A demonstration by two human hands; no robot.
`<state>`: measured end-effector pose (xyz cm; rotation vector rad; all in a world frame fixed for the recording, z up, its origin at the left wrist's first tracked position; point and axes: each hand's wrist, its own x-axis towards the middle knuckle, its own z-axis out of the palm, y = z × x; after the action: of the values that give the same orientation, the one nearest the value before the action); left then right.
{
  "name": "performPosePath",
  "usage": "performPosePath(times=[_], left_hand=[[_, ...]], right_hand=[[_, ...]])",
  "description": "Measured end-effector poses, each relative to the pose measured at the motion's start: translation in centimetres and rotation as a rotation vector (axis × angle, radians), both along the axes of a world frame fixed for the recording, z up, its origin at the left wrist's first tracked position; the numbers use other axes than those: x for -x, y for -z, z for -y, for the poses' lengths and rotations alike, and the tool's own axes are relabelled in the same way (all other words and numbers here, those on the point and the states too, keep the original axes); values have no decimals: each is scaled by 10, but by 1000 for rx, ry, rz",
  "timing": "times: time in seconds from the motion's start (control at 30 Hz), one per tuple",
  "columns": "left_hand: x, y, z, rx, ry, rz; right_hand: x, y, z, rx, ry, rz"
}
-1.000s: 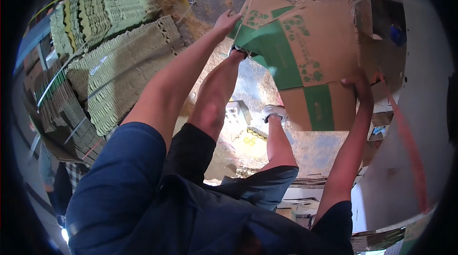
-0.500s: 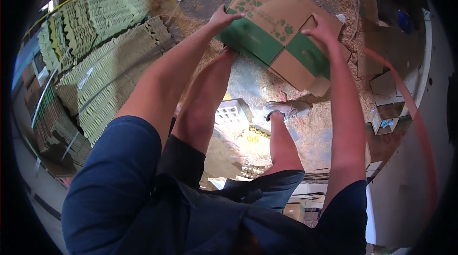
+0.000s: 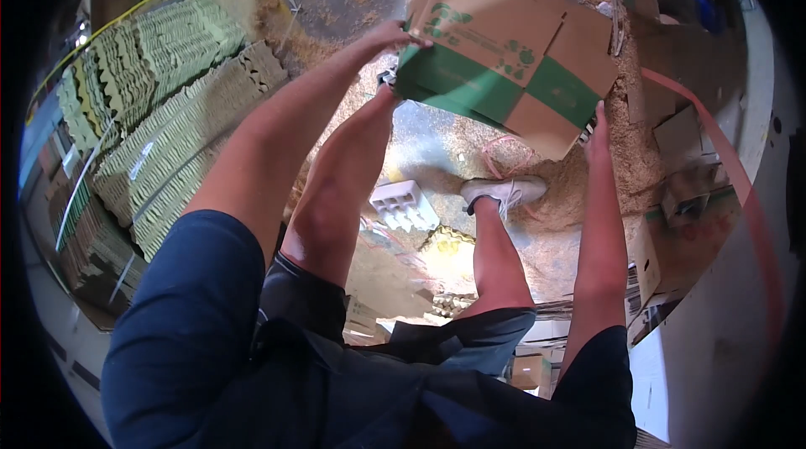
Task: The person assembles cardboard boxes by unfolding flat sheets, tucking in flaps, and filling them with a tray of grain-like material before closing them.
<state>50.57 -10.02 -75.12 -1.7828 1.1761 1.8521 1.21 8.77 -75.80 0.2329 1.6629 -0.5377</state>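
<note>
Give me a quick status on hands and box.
Left hand and right hand grip cardboard box at opposite edges. Box held above sawdust floor. Nothing blocking.

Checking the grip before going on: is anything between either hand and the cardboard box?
Nothing visible. The left hand rests directly on the green and brown cardboard box at its left edge, and the right hand touches its lower right corner.

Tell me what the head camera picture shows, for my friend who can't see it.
A person looking down holds a brown and green cardboard box out in front, the left hand on its left edge and the right hand at its lower right corner. Stacks of egg trays stand to the left, and sawdust covers the floor around a white shoe.
</note>
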Motion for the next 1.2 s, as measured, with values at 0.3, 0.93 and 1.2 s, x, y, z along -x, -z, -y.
performPosePath(times=[0.3,0.93,1.2], left_hand=[[68,-2,-12,45,-105,12],[55,-170,-24,-275,-332,-178],[63,-406,-45,-237,-226,-99]], right_hand=[[38,18,-18,187,82,22],[-12,-232,-104,73,280,205],[-57,-447,-149,80,385,129]])
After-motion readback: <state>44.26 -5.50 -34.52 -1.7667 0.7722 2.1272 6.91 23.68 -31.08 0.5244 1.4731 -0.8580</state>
